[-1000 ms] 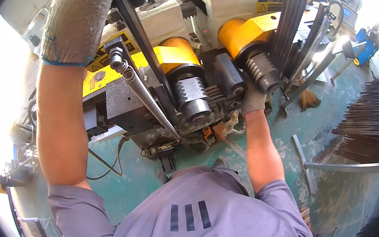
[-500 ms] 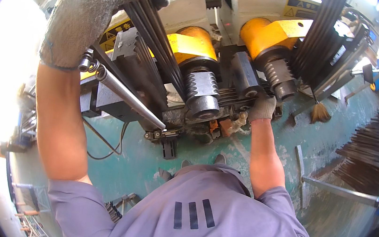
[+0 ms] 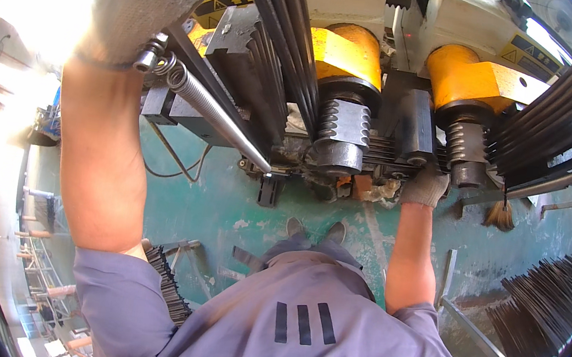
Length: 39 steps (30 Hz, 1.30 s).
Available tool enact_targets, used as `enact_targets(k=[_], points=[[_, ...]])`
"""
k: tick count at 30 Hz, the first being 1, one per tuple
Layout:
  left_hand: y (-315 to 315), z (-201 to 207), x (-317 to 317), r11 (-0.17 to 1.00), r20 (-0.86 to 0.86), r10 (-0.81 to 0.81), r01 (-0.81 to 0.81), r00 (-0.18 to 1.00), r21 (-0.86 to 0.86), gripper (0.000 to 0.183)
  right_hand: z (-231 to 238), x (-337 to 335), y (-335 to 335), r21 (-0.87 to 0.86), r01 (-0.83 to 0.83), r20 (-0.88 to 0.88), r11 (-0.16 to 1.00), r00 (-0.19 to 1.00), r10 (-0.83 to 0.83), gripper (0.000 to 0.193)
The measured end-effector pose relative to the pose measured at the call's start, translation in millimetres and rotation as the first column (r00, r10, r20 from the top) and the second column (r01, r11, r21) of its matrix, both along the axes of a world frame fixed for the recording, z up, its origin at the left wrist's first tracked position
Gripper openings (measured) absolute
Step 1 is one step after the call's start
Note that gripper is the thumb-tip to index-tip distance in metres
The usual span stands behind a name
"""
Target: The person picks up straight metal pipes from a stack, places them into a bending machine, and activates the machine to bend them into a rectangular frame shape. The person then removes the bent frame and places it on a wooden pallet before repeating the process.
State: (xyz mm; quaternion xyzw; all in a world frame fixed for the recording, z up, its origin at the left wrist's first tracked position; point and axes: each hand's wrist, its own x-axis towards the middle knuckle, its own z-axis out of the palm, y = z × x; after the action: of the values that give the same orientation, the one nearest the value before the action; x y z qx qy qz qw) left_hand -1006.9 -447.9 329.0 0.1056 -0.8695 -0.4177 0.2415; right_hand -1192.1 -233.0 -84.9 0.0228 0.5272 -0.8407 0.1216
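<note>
My left hand [image 3: 154,2], in a grey knit glove, is raised at the upper left. Its fingers wrap round a bundle of dark metal bars [image 3: 282,35] that slants down to the left toothed roller [image 3: 344,125]. Lower and to the right, my right hand [image 3: 425,187], also gloved, is closed at a row of dark bars [image 3: 384,150] running between the two rollers. Its fingertips are partly hidden under a dark steel block [image 3: 417,127]. Beyond the right toothed roller [image 3: 466,145], more bars [image 3: 547,114] rise to the upper right.
Yellow machine arms [image 3: 348,52] sit above the rollers. Beside my left forearm, a coil spring and rod [image 3: 219,113] slope downward. A straw broom [image 3: 500,215] is at the right. Piles of dark bars lie at the right [image 3: 542,303] and by my left elbow [image 3: 170,282].
The view has shifted, so the machine and my right hand appear farther right. My left hand is still round the slanted bars, and my right hand keeps its place below the steel block.
</note>
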Motion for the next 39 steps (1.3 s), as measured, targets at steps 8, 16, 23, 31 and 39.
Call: enact_targets(k=[8,16,23,31,39], points=[[3,8,5,0.999,0.005,0.005,-0.005,1.000,0.046,0.037,-4,-5,5,0.083,-0.057,0.065,0.995,0.997,0.052,0.037],[14,-7,5,0.940,-0.104,0.067,-0.098,0.992,-0.327,0.025,27,6,18,0.973,0.224,-0.213,0.046,0.811,0.544,0.039],[-11,-30,57,0.313,-0.038,0.025,-0.044,0.999,-0.949,0.026,42,87,85,0.605,0.795,-0.700,-0.039,0.555,0.450,0.039],[30,-36,193,0.970,-0.045,-0.018,0.007,0.999,-0.242,0.027,-12,65,185,0.846,0.412,-0.451,0.339,0.892,0.041,0.040],[27,-119,468,0.833,-0.497,0.514,-0.268,0.699,0.485,0.019,82,338,33,0.419,0.254,-0.566,0.872,0.824,0.032,0.036]])
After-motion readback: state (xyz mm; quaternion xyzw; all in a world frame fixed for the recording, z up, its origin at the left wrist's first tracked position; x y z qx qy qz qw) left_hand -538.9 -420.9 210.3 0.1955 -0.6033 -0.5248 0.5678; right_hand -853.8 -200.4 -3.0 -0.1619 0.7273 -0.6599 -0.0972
